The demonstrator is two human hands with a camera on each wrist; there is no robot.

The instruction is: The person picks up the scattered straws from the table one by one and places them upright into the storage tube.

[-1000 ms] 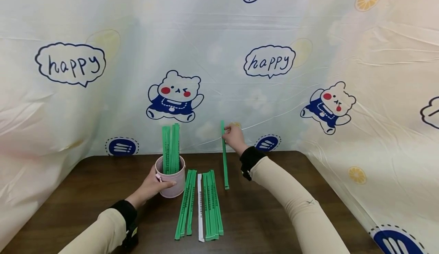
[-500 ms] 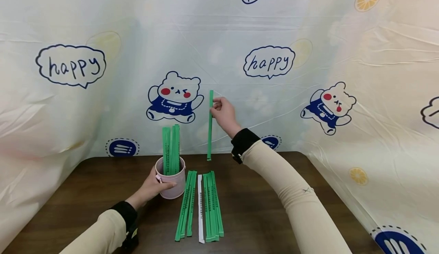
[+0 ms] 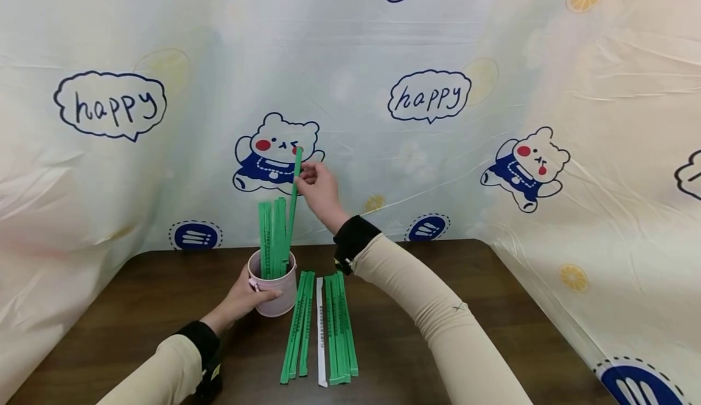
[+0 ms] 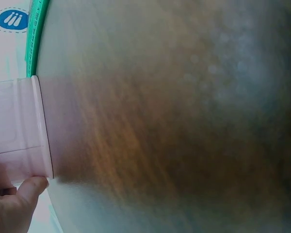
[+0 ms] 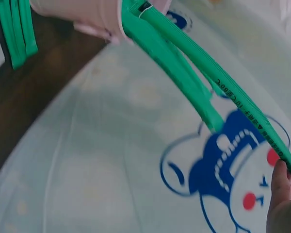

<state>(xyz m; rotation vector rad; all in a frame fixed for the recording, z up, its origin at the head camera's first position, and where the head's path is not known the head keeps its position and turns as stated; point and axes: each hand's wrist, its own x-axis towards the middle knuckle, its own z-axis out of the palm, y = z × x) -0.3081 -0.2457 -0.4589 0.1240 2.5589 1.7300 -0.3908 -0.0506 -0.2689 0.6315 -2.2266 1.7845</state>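
Observation:
My left hand (image 3: pixel 241 298) grips the side of a small pink bucket (image 3: pixel 282 295), thumb across its front. Several green paper-wrapped straws (image 3: pixel 265 235) stand upright in the bucket. Near its upper end, my right hand (image 3: pixel 320 192) pinches one more green wrapped straw (image 3: pixel 293 210), slightly tilted, its lower end at the bucket's mouth. In the right wrist view, printed text runs along this held straw (image 5: pixel 223 82), and fingertips (image 5: pixel 280 179) press on it. The left wrist view shows the thumb (image 4: pixel 31 189) against the bucket wall (image 4: pixel 14 116); the other fingers are mostly hidden.
Right of the bucket, green wrapped straws lie in a left group (image 3: pixel 298 326) and a right group (image 3: pixel 338 329). Between them lies one white wrapped straw (image 3: pixel 320 332). A printed curtain (image 3: pixel 350 89) hangs behind the dark wooden table (image 3: pixel 438 308).
My right hand has lifted the green straw off the table's right side and carried it left to the bucket. My left hand keeps its hold on the bucket.

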